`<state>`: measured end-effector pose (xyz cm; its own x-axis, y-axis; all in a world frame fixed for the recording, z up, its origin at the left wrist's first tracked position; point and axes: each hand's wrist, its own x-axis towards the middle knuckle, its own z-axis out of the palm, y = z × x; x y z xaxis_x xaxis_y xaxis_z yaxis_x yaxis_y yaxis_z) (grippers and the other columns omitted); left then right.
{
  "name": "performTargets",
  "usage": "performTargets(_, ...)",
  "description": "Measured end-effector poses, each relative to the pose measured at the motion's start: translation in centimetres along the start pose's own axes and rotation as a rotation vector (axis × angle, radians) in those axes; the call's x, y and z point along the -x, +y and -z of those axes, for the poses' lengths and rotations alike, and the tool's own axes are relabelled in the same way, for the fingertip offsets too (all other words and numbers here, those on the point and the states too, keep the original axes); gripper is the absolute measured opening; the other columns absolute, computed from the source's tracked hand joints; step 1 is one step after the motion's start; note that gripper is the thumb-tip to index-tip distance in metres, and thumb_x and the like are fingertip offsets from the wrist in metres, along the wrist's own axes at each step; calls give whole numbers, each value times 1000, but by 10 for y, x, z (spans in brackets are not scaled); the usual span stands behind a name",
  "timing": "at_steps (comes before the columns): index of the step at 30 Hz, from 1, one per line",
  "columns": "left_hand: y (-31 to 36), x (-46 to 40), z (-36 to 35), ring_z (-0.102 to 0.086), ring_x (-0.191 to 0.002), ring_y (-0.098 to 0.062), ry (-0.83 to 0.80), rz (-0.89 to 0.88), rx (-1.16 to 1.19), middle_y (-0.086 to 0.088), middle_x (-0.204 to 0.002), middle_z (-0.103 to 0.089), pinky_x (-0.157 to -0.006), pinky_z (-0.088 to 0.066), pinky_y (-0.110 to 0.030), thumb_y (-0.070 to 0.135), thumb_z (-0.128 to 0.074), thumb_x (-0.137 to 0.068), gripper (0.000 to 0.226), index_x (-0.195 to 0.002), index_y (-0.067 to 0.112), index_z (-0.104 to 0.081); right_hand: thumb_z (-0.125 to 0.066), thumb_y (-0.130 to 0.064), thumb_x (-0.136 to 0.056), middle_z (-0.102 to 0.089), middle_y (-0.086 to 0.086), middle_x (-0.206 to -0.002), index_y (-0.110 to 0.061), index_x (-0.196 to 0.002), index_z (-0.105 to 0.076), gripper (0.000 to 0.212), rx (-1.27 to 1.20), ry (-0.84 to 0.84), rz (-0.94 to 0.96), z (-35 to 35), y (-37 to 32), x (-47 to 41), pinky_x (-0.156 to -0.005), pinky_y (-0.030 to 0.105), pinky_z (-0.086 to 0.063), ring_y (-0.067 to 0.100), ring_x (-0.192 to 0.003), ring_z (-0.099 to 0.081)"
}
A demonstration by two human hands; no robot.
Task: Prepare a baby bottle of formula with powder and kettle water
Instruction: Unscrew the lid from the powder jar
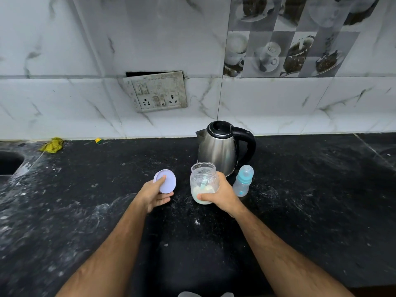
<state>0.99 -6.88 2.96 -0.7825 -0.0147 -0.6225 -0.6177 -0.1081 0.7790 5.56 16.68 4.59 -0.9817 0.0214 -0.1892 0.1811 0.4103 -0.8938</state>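
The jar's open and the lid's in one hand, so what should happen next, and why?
Probably set the lid down on the counter. The left hand holds it and the right hand grips the powder jar, so neither is free to uncap the baby bottle.

A crumpled yellow cloth point(52, 145) lies on the speckled black stone counter point(310, 200) by the marble-tiled wall point(64, 99) — above, a grimy grey switch-and-socket plate point(156, 92).

A single head-worn wide-angle camera looks forward and down from above at a dark tabletop point(300, 200), with both forearms reaching in from the bottom edge and a tiled wall point(64, 99) filling the upper half.
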Motion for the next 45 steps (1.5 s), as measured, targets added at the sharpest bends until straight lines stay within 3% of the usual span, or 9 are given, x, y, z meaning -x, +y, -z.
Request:
performTargets(6,-28,-28,19,-70,-71,-22,250,-53,-362,-13,-94,-71,-53,-54,-32,22,-62,-95,32,-124,9,-60,-84,-46,-41,-62,-10,-117,-36,-118,-45,87,67,15,-57,-13,5,-1,-97,37,-51,13,-112,-58)
performTargets(9,-33,-34,21,-70,-88,-30,333,-93,-634,-10,-91,-73,-72,-53,-35,30,-70,-86,31,-112,13,-68,-84,-37,-44,-62,-8,-118,-37,-117,-44,83,66,20,-53,-19,4,0,-96,34,-50,13,-112,-59)
performTargets(14,-40,-40,21,-69,-96,-32,361,-49,-721,-11,-100,-73,-84,-56,-38,36,-73,-81,40,-115,15,-65,-86,-29,-48,-59,-6,-121,-26,-125,-47,87,79,21,-37,-27,5,1,-95,32,-50,14,-113,-58)
performTargets(20,-47,-36,19,-62,-110,-35,486,-109,-927,-13,-118,-67,-83,-50,-39,44,-71,-83,49,-120,13,-61,-85,-3,-63,-63,-8,-94,-31,-99,-55,54,134,19,1,-23,3,10,-83,26,-47,17,-97,-62)
performTargets(24,-49,-39,24,-60,-110,-38,492,-120,-877,-16,-122,-63,-87,-51,-43,41,-74,-81,52,-120,11,-58,-87,-9,-63,-59,-17,-98,-38,-98,-47,60,142,7,-11,-26,10,10,-75,11,-43,5,-93,-60)
performTargets(28,-48,-31,26,-59,-110,-38,516,-187,-790,-15,-124,-58,-87,-48,-43,35,-72,-84,49,-124,12,-57,-89,-17,-60,-61,-9,-119,-26,-128,-46,81,138,-3,-26,-35,14,10,-90,20,-44,10,-109,-58)
performTargets(32,-47,-21,20,-63,-96,-26,431,-463,-734,-5,-105,-67,-83,-48,-34,23,-65,-86,20,-105,19,-67,-89,-9,-59,-54,-21,-100,-26,-117,-50,72,160,2,-10,-43,14,5,-76,4,-39,1,-97,-56)
performTargets(37,-47,-9,13,-65,-77,2,155,-502,-527,4,-95,-73,-75,-53,-16,8,-63,-91,21,-106,19,-73,-91,-15,-56,-58,-13,-112,-21,-129,-48,85,161,-49,-25,-60,11,-4,-86,18,-42,7,-105,-57)
performTargets(45,-51,-1,10,-67,-85,-7,59,-442,-390,8,-97,-74,-70,-58,-24,12,-61,-94,20,-106,24,-71,-91,-17,-51,-60,-7,-124,-21,-133,-45,94,154,-25,-10,-78,14,-12,-97,31,-50,12,-113,-58)
